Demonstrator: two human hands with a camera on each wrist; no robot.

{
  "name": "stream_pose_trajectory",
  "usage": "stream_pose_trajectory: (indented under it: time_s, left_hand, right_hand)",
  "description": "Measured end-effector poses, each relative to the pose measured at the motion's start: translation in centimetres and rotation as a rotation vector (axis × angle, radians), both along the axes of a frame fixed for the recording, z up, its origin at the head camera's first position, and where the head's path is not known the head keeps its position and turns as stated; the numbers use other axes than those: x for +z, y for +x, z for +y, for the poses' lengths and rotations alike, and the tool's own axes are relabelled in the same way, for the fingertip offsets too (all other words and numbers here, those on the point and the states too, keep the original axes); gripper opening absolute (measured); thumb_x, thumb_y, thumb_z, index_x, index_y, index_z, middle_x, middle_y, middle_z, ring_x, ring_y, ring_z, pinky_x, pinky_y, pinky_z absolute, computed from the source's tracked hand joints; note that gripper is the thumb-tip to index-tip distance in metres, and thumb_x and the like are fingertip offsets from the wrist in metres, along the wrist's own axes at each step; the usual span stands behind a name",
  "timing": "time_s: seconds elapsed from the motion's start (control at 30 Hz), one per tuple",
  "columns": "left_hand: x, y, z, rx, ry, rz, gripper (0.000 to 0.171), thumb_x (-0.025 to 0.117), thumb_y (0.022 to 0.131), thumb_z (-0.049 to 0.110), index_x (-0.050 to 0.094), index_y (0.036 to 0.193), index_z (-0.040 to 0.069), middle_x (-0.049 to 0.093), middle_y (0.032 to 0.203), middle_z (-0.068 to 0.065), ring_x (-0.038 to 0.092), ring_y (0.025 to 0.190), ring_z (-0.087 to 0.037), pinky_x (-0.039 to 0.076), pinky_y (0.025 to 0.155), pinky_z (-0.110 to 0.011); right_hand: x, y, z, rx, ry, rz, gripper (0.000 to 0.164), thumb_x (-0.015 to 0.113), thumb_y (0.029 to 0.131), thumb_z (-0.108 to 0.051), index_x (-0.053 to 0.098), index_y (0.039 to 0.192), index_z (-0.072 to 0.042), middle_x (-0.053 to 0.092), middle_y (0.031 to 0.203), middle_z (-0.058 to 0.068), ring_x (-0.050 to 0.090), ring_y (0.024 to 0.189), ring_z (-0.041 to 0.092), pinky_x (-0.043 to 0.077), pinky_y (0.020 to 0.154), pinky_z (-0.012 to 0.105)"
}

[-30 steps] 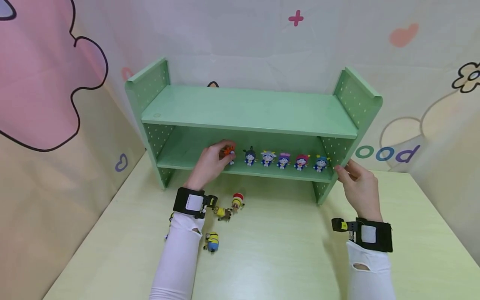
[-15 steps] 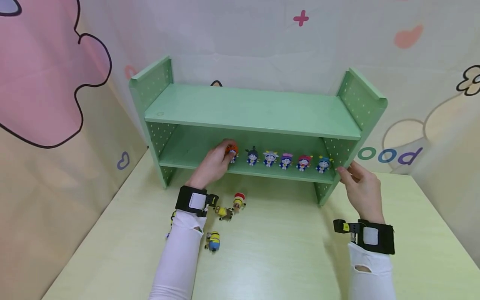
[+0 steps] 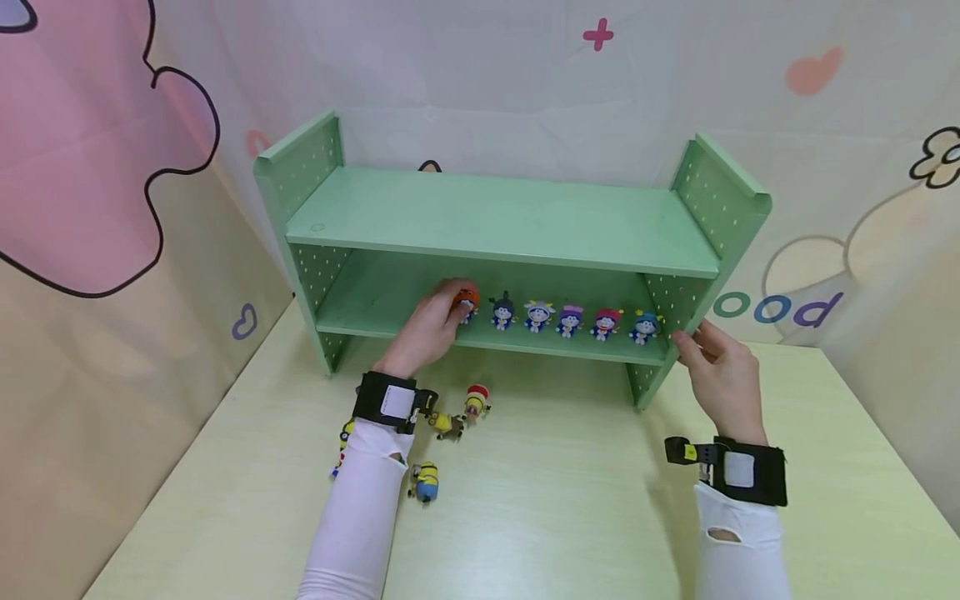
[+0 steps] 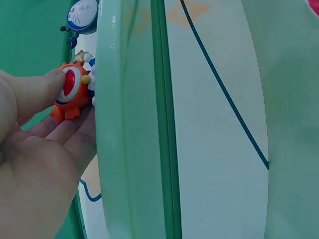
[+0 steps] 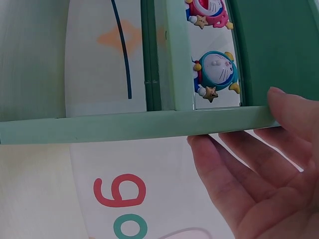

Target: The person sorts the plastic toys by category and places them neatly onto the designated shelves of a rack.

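Observation:
My left hand (image 3: 429,327) pinches a small Doraemon figurine in an orange hood (image 4: 71,89) between thumb and fingers. It is at the lower tier of the green shelf (image 3: 517,218), left end of a row of similar figurines. Beside it stands one with a dark hood (image 3: 502,312), then a white-hooded one (image 3: 538,317) and others in purple, red and teal hoods. At the shelf's right side panel, my right hand (image 3: 722,379) grips the panel edge (image 5: 149,123), thumb on the inner side and fingers outside. The teal-hooded figurine (image 5: 218,69) is the nearest to it.
Several Minion figurines lie on the pale table (image 3: 540,500) in front of the shelf: one with a red hat (image 3: 476,402), one in brown (image 3: 447,426), one in blue (image 3: 426,482). Another (image 3: 346,435) is partly behind my left forearm. A printed curtain hangs behind.
The orange-hooded figurine has turned, so more of its face and hood shows beside my left fingers. The right hand keeps its hold on the side panel.

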State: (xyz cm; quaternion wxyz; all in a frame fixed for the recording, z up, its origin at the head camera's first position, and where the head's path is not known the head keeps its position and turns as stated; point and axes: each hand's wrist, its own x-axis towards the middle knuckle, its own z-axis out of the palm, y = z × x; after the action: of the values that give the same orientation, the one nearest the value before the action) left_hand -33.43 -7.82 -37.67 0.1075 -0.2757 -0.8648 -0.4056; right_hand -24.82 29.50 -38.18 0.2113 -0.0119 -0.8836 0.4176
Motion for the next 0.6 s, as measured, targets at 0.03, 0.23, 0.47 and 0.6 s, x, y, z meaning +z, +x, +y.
stream_pose_trajectory:
  time_s: [0.03, 0.23, 0.47, 0.6]
  left_hand:
    - [-0.05, -0.01, 0.01, -0.002, -0.002, -0.002, 0.031, 0.048, 0.103, 0.003, 0.050, 0.134, 0.003, 0.052, 0.120, -0.008, 0.054, 0.099, -0.019, 0.046, 0.085, -0.030]
    - [-0.20, 0.07, 0.05, -0.010, -0.021, -0.009, 0.031, 0.049, 0.102, 0.003, 0.050, 0.133, 0.002, 0.051, 0.119, -0.008, 0.054, 0.096, -0.018, 0.046, 0.084, -0.030]
    - [-0.12, 0.19, 0.07, 0.003, -0.042, -0.010, 0.030, 0.049, 0.103, 0.003, 0.051, 0.133, 0.003, 0.051, 0.120, -0.008, 0.052, 0.094, -0.018, 0.046, 0.082, -0.030]
    - [-0.04, 0.19, 0.07, 0.006, -0.049, -0.013, 0.031, 0.049, 0.103, 0.004, 0.051, 0.134, 0.002, 0.051, 0.121, -0.008, 0.052, 0.095, -0.018, 0.045, 0.083, -0.030]
  right_hand:
    - [0.01, -0.01, -0.01, 0.001, -0.001, 0.000, 0.047, 0.051, 0.104, -0.038, 0.048, 0.146, -0.016, 0.056, 0.131, 0.011, 0.064, 0.103, 0.029, 0.045, 0.092, 0.052]
    - [0.14, -0.07, -0.11, 0.000, 0.000, -0.001, 0.047, 0.052, 0.104, -0.038, 0.048, 0.146, -0.016, 0.056, 0.130, 0.011, 0.065, 0.101, 0.028, 0.045, 0.092, 0.052]
    - [0.35, 0.06, -0.15, 0.000, -0.002, -0.010, 0.047, 0.052, 0.104, -0.038, 0.048, 0.146, -0.017, 0.056, 0.131, 0.011, 0.064, 0.102, 0.028, 0.045, 0.092, 0.051]
    - [0.33, 0.13, -0.09, 0.004, -0.004, -0.006, 0.046, 0.052, 0.104, -0.036, 0.048, 0.146, -0.017, 0.056, 0.131, 0.012, 0.065, 0.101, 0.028, 0.046, 0.092, 0.051]
